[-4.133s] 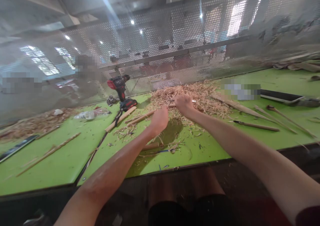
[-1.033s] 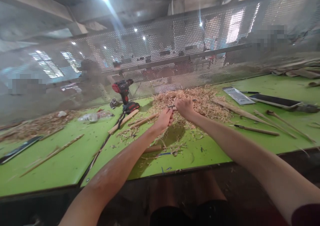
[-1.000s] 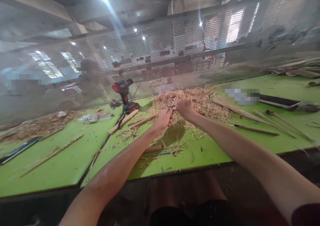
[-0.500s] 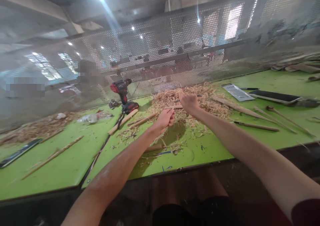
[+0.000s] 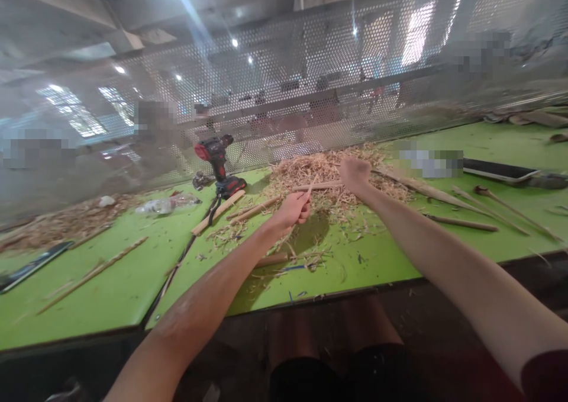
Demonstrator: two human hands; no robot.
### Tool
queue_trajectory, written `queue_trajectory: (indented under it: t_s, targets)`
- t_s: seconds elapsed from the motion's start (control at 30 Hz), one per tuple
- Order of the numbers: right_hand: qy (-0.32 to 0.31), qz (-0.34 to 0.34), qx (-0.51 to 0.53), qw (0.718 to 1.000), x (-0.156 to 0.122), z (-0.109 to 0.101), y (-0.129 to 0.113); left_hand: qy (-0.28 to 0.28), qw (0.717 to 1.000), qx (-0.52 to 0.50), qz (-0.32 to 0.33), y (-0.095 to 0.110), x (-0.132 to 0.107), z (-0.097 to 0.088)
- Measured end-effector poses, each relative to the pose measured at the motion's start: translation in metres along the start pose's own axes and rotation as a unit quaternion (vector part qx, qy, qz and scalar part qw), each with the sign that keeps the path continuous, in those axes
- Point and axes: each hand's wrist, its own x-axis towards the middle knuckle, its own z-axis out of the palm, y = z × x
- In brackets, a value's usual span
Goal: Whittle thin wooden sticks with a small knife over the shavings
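Observation:
My left hand (image 5: 293,209) is closed round the near end of a thin wooden stick (image 5: 320,186) held over the green table (image 5: 110,289). A curl of wood stands up from the stick just past my fingers. My right hand (image 5: 354,173) is a fist farther out along the stick, over the pile of wood shavings (image 5: 331,174). It grips something small that I cannot make out; its fingers face away from me.
A red and black cordless drill (image 5: 218,164) stands at the back by the perforated metal screen (image 5: 310,88). Loose sticks (image 5: 217,211) lie left of my hands, pointed wooden rods (image 5: 461,222) to the right, a dark tray (image 5: 499,171) beyond. A crumpled plastic bottle (image 5: 164,203) lies left.
My right hand has slid away from the left along the stick, toward the far right, and a shaving now stands up near my left fingers. My left hand has stayed put.

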Motion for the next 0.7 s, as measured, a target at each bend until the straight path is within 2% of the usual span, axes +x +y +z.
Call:
queue_trajectory:
  t_s: [0.1, 0.17, 0.27, 0.43, 0.7]
  targets:
    - [0.017, 0.027, 0.005, 0.999, 0.0, -0.008, 0.008, 0.003, 1.0, -0.008, 0.004, 0.0, 0.001, -0.003]
    - [0.022, -0.014, 0.015, 1.0, -0.005, -0.013, 0.001, 0.008, 1.0, -0.017, 0.005, -0.001, 0.003, -0.004]
    - [0.011, -0.102, 0.02, 0.995, -0.016, -0.014, -0.022, 0.008, 0.999, -0.036, 0.009, -0.003, 0.005, -0.005]
    - [-0.007, -0.169, 0.012, 0.986, -0.038, -0.011, -0.054, 0.002, 0.998, -0.054, 0.018, -0.002, 0.005, -0.005]
    - [-0.005, -0.167, 0.006, 0.986, -0.037, -0.003, -0.055, -0.009, 0.998, -0.057, 0.011, -0.002, 0.002, -0.002]
